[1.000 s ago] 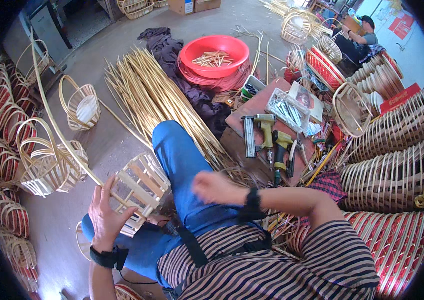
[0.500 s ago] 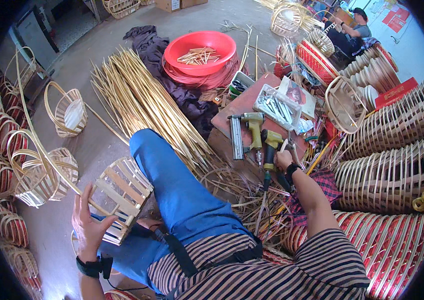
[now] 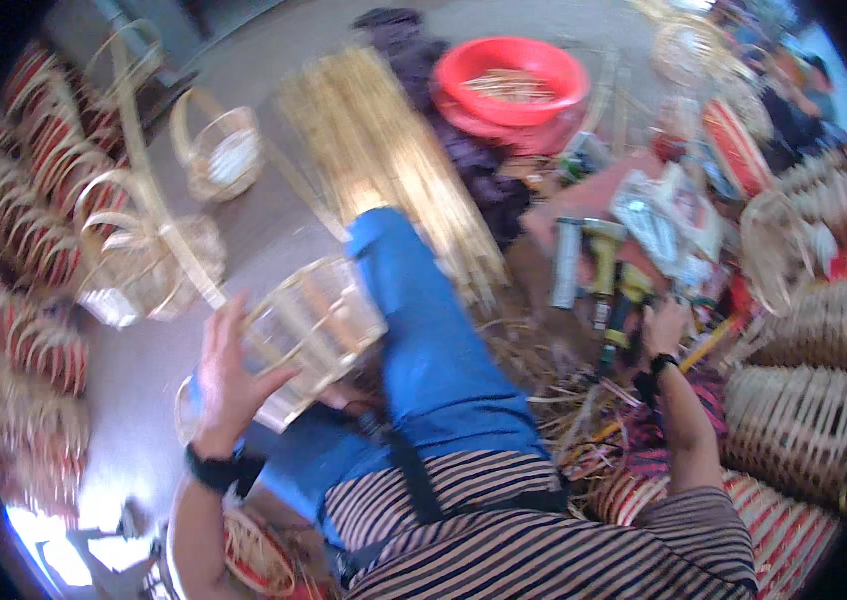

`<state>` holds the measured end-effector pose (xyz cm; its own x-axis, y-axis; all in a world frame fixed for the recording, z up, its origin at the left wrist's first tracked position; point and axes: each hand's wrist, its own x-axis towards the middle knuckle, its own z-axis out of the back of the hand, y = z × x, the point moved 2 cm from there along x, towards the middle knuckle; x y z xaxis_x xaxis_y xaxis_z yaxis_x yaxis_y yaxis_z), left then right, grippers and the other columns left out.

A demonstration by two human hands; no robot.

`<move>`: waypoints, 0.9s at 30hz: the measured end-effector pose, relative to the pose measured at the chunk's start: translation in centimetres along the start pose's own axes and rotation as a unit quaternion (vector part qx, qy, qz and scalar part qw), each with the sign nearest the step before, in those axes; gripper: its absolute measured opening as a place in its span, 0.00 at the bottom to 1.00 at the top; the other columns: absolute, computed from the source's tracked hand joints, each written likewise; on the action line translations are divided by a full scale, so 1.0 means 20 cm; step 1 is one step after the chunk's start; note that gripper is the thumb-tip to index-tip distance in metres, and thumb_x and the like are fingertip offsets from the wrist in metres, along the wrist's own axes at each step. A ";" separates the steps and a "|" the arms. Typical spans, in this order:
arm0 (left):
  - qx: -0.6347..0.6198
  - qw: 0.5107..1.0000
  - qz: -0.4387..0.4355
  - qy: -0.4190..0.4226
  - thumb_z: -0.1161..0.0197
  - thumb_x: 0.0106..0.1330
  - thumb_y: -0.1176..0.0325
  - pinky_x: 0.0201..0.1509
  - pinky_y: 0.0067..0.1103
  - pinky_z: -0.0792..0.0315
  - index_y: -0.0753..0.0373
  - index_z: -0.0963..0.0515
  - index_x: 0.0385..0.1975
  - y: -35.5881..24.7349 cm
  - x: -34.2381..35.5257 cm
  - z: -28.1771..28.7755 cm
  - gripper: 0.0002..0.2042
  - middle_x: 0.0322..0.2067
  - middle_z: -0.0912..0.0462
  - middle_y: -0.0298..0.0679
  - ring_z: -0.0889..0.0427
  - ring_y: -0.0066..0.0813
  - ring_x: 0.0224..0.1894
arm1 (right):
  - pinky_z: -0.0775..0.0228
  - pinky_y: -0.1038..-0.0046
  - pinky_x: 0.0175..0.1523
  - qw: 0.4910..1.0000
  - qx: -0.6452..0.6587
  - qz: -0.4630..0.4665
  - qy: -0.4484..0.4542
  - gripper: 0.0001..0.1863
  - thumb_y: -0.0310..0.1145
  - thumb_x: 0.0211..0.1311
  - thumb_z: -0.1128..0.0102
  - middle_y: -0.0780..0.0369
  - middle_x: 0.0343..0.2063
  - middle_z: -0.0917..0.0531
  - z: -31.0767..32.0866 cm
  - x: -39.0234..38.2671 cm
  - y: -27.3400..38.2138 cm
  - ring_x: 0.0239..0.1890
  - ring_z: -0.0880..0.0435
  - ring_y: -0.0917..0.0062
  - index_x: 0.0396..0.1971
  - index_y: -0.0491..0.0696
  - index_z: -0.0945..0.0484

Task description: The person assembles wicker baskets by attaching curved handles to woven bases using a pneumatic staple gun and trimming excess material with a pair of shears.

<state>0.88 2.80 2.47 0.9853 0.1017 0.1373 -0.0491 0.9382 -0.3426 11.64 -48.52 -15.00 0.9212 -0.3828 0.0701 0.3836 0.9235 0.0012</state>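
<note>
Over my left thigh, a small slatted wooden basket (image 3: 316, 315) lies tilted on its side. My left hand (image 3: 229, 380) grips its near left edge, thumb toward the slats. A long pale strip (image 3: 159, 205) slants from the upper left down to the fingertips. On the right, my right hand (image 3: 666, 325) is beside a yellow-green and black nail gun (image 3: 632, 288); blur hides whether its fingers touch anything. A second nail gun (image 3: 604, 250) with a silver magazine (image 3: 566, 262) lies left of it on a reddish board (image 3: 549, 212).
A bundle of thin canes (image 3: 394, 150) lies ahead on the floor, beside dark cloth (image 3: 484, 175). Beyond is a red basin (image 3: 564, 75) with short sticks. Handled baskets (image 3: 226, 155) stand at left; stacked baskets (image 3: 814, 420) line the right. Another person (image 3: 794, 95) sits at far right.
The view has swung left, so the scene appears shifted right and is blurred. My right hand's forefinger no longer shows stretched out beside the nail gun. My left hand stays on the basket.
</note>
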 end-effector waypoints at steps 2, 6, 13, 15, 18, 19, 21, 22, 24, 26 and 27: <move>-0.003 1.000 0.013 0.010 0.31 0.32 0.60 0.45 0.27 0.35 0.59 0.44 0.53 -0.03 0.02 -0.01 0.43 0.44 0.36 0.45 0.33 0.40 0.45 | 0.42 0.65 0.47 0.996 0.063 0.057 0.036 0.26 0.44 0.48 0.51 0.48 0.38 0.30 0.05 -0.05 0.13 0.43 0.32 0.58 0.39 0.37 0.37; -0.011 1.000 -0.018 0.022 0.32 0.34 0.55 0.40 0.28 0.34 0.58 0.46 0.54 -0.05 0.09 -0.08 0.43 0.39 0.34 0.44 0.29 0.37 0.37 | 0.41 0.67 0.44 0.990 0.097 -0.010 0.105 0.25 0.41 0.48 0.50 0.50 0.34 0.29 0.03 -0.03 0.16 0.38 0.31 0.59 0.40 0.36 0.39; -0.027 0.999 -0.023 -0.018 0.33 0.36 0.54 0.45 0.31 0.40 0.58 0.50 0.55 -0.06 0.06 -0.11 0.44 0.37 0.34 0.45 0.32 0.42 0.40 | 0.39 0.71 0.37 0.973 0.155 -0.045 0.165 0.18 0.36 0.47 0.50 0.54 0.28 0.28 -0.10 0.16 0.10 0.30 0.29 0.66 0.35 0.38 0.37; -0.038 0.999 -0.021 -0.025 0.34 0.36 0.54 0.45 0.31 0.40 0.58 0.50 0.55 -0.07 0.07 -0.11 0.44 0.38 0.35 0.46 0.33 0.43 0.40 | 0.38 0.72 0.35 0.964 0.210 -0.051 0.156 0.17 0.34 0.47 0.50 0.55 0.26 0.28 -0.09 0.18 0.08 0.28 0.29 0.68 0.33 0.38 0.36; -0.050 0.998 -0.021 -0.018 0.34 0.35 0.53 0.45 0.31 0.40 0.59 0.49 0.55 -0.09 0.08 -0.11 0.44 0.38 0.35 0.45 0.34 0.44 0.42 | 0.37 0.74 0.31 0.926 0.345 -0.051 0.149 0.14 0.32 0.46 0.50 0.57 0.24 0.28 -0.02 0.18 0.05 0.25 0.29 0.71 0.31 0.38 0.35; -0.020 0.999 -0.027 -0.008 0.34 0.35 0.53 0.45 0.31 0.40 0.59 0.49 0.55 -0.09 0.08 -0.11 0.44 0.39 0.35 0.45 0.34 0.43 0.42 | 0.37 0.74 0.30 0.905 0.392 -0.045 0.160 0.13 0.31 0.46 0.50 0.57 0.23 0.28 0.04 0.16 0.06 0.24 0.28 0.72 0.30 0.39 0.35; 0.002 0.999 -0.032 0.000 0.34 0.35 0.53 0.45 0.32 0.40 0.59 0.48 0.55 -0.10 0.08 -0.11 0.45 0.39 0.35 0.44 0.35 0.42 0.43 | 0.36 0.75 0.28 0.853 0.479 -0.023 0.204 0.11 0.30 0.46 0.49 0.59 0.21 0.28 0.16 0.12 0.13 0.21 0.28 0.73 0.29 0.39 0.34; -0.001 0.999 -0.035 0.003 0.34 0.35 0.53 0.45 0.32 0.40 0.59 0.48 0.55 -0.10 0.09 -0.12 0.45 0.39 0.35 0.44 0.35 0.42 0.43 | 0.36 0.76 0.27 0.830 0.508 -0.005 0.232 0.10 0.29 0.46 0.49 0.59 0.20 0.28 0.24 0.09 0.18 0.20 0.28 0.74 0.28 0.39 0.34; -0.005 0.999 -0.037 -0.008 0.34 0.34 0.53 0.45 0.32 0.40 0.59 0.48 0.55 -0.10 0.09 -0.12 0.44 0.39 0.35 0.44 0.35 0.41 0.44 | 0.35 0.77 0.25 0.796 0.529 0.052 0.289 0.09 0.28 0.46 0.49 0.60 0.18 0.28 0.39 0.01 0.31 0.18 0.28 0.76 0.27 0.40 0.33; -0.017 0.999 -0.045 -0.009 0.34 0.34 0.52 0.45 0.32 0.40 0.59 0.48 0.55 -0.10 0.10 -0.13 0.44 0.39 0.35 0.44 0.35 0.42 0.44 | 0.35 0.77 0.29 0.777 0.517 0.120 0.339 0.10 0.27 0.45 0.48 0.60 0.21 0.27 0.53 -0.11 0.46 0.21 0.27 0.75 0.28 0.40 0.32; -0.007 0.998 -0.052 -0.017 0.34 0.34 0.52 0.44 0.32 0.40 0.59 0.48 0.54 -0.11 0.10 -0.14 0.44 0.39 0.35 0.44 0.35 0.42 0.43 | 0.35 0.77 0.30 0.768 0.504 0.161 0.360 0.10 0.27 0.44 0.48 0.60 0.22 0.26 0.59 -0.18 0.54 0.23 0.26 0.75 0.29 0.40 0.31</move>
<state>3.41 0.01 0.93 0.9788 0.0156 0.2041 0.0556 0.9393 -0.3385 11.61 -36.87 -3.51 0.8941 0.2906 -0.3408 0.2165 0.3856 0.8969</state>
